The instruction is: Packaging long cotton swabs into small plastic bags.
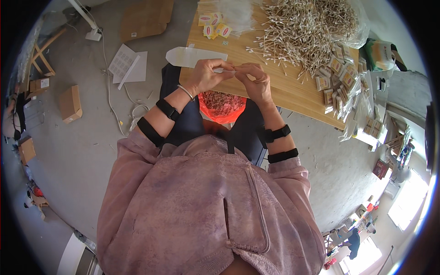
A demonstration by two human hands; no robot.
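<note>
My left hand (206,75) and my right hand (257,83) meet over the table's front edge. On each, the thumb and fingers are pinched together, and the fingertips almost touch. Whatever lies between them is too small to make out; a pale, translucent edge shows below the left fingers. Beside my left hand, a whitish translucent strip (192,57) lies across the table edge. Farther back are several small yellow-and-white cards (213,25) next to clear plastic bags (236,13). A large heap of cotton swabs (302,32) spreads over the table beyond my right hand.
Filled small packs of swabs (339,78) are piled at the wooden table's (293,94) right end. Between my knees hangs a red plastic bag (220,118) full of thin sticks. Cardboard boxes (70,104), white sheets (128,63) and a cable (109,87) lie on the floor at left.
</note>
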